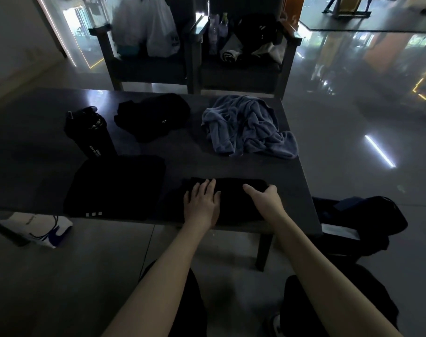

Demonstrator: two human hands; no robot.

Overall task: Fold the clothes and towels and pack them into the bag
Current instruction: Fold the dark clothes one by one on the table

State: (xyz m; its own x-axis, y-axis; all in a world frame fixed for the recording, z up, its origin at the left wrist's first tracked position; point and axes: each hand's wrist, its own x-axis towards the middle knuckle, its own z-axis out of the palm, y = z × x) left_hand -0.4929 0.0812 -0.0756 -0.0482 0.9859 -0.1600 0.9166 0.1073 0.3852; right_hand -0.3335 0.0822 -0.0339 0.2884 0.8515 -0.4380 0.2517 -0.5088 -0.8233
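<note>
Dark glossy bench [231, 161] fills most of the view, so starting there. Biggest thing on it is a flat folded black piece [117, 186] at the near left, with little white marks on its near hem. Then there's a blue-grey towel [246, 127] lying all crumpled at the far right corner. Right in front of the person is the black garment [231, 193], folded into a strip along the near edge. On the floor just beside the bench's right end sits a dark bag [367, 217]. A black bundle [153, 115] lies scrunched at the far middle, with a black bottle [90, 132] just left of it. Left hand [202, 200] lies flat on the garment's left part, fingers [208, 184] straight and pressing down. Right hand [265, 198] is at the garment's right end, thumb stretched over the top and fingers curled round the edge, gripping it.
</note>
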